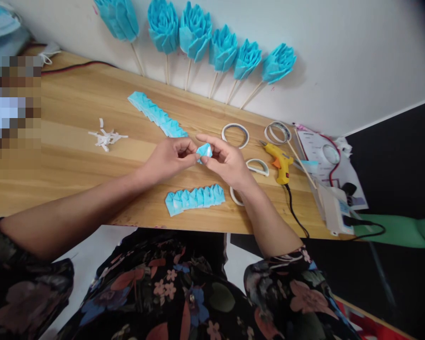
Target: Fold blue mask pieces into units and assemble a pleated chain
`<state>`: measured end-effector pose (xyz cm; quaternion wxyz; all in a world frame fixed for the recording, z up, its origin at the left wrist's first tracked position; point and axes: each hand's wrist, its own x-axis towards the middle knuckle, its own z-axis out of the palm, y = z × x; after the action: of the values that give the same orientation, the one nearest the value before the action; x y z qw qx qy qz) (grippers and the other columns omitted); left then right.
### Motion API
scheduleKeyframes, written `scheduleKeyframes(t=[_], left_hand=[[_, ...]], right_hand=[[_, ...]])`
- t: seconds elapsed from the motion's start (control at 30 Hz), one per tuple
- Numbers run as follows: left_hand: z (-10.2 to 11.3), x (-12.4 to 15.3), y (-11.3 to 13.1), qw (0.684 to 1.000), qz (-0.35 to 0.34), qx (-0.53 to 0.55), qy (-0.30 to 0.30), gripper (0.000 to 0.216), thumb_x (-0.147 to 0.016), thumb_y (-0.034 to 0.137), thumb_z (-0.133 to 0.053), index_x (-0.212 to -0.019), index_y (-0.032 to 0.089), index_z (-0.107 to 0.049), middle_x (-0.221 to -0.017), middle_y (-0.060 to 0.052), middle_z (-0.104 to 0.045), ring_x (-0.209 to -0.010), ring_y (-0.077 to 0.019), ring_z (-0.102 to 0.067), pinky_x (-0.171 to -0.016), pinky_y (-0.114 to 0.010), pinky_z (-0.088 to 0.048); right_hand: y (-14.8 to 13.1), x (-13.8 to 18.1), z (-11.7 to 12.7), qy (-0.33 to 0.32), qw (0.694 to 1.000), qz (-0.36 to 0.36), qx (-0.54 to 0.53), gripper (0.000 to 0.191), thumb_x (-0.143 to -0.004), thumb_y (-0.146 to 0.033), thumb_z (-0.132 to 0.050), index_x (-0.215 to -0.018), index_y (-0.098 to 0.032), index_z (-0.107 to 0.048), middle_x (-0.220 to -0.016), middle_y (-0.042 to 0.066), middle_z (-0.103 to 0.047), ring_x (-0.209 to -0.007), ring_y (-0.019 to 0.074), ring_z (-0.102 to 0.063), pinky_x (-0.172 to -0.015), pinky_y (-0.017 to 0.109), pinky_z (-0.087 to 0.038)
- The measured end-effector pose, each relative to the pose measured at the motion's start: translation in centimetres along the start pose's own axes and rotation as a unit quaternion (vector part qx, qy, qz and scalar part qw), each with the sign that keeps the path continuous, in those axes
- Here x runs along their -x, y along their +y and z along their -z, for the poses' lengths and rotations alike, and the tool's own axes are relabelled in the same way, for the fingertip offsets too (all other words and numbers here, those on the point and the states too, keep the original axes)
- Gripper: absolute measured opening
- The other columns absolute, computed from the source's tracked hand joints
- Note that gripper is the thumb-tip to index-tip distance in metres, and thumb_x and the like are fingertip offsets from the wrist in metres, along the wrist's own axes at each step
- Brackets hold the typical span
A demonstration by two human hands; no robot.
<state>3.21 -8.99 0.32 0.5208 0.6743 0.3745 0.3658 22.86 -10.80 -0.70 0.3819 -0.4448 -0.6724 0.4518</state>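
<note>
A small folded blue paper piece point(204, 151) is pinched between my two hands above the middle of the table. My left hand point(172, 158) grips its left side with thumb and forefinger. On its right side, the thumb and fingers of my right hand point(228, 160) close on it, with the index finger stretched over the top. Behind my hands lies a slanting row of overlapping folded blue pieces point(159, 115). Nearer to me, a shorter row of the same folded pieces point(194, 198) rests close to the table's front edge.
Several blue paper flowers on sticks point(194, 35) lean against the wall. Right of my hands are tape rolls point(247, 137), a yellow glue gun point(279, 163) with its cord, and a white power strip point(336, 210). White paper scraps point(107, 137) lie to the left on the wooden table point(67, 184).
</note>
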Motion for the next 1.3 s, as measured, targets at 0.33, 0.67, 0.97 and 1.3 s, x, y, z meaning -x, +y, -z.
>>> scheduleKeyframes(t=[0.33,0.67,0.97,1.3], left_hand=[[0.18,0.05,0.62,1.0,0.013,0.013,-0.002,0.017,-0.08,0.027,-0.066,-0.067,0.019,-0.059,-0.06,0.004,-0.048,-0.057,-0.0099,-0.041,-0.055,-0.025,-0.032],[0.27,-0.15,0.41,0.994,0.063,0.085,0.0,0.011,-0.082,0.021,-0.065,-0.072,0.018,-0.06,-0.06,0.003,-0.055,-0.052,-0.0087,-0.046,-0.056,-0.024,-0.04],[0.54,-0.2,0.3,0.993,0.069,0.097,0.0,0.019,-0.085,0.026,-0.065,-0.068,0.018,-0.059,-0.06,0.001,-0.056,-0.054,-0.0084,-0.047,-0.051,-0.021,-0.036],[0.43,-0.21,0.06,0.997,0.039,0.063,0.006,0.018,-0.081,0.027,-0.071,-0.073,0.018,-0.058,-0.059,0.004,-0.05,-0.054,-0.0084,-0.042,-0.052,-0.022,-0.034]], right_hand=[[-0.45,-0.04,0.12,-0.007,1.0,-0.001,-0.012,0.055,-0.085,-0.034,-0.069,-0.139,-0.028,-0.057,-0.085,-0.002,-0.06,-0.074,0.015,-0.055,-0.074,0.033,-0.054],[0.15,-0.24,0.65,-0.014,1.0,0.011,-0.016,0.071,-0.087,-0.049,-0.072,-0.149,-0.03,-0.046,-0.093,0.0,-0.063,-0.082,0.0165,-0.058,-0.075,0.033,-0.055],[0.19,-0.25,0.76,0.004,1.0,0.018,-0.012,0.065,-0.089,-0.042,-0.069,-0.15,-0.03,-0.047,-0.09,0.0,-0.061,-0.082,0.0166,-0.059,-0.075,0.032,-0.055],[-0.15,-0.2,0.52,0.003,1.0,0.016,-0.011,0.057,-0.089,-0.039,-0.069,-0.143,-0.027,-0.054,-0.087,-0.001,-0.061,-0.078,0.0148,-0.056,-0.073,0.031,-0.053]])
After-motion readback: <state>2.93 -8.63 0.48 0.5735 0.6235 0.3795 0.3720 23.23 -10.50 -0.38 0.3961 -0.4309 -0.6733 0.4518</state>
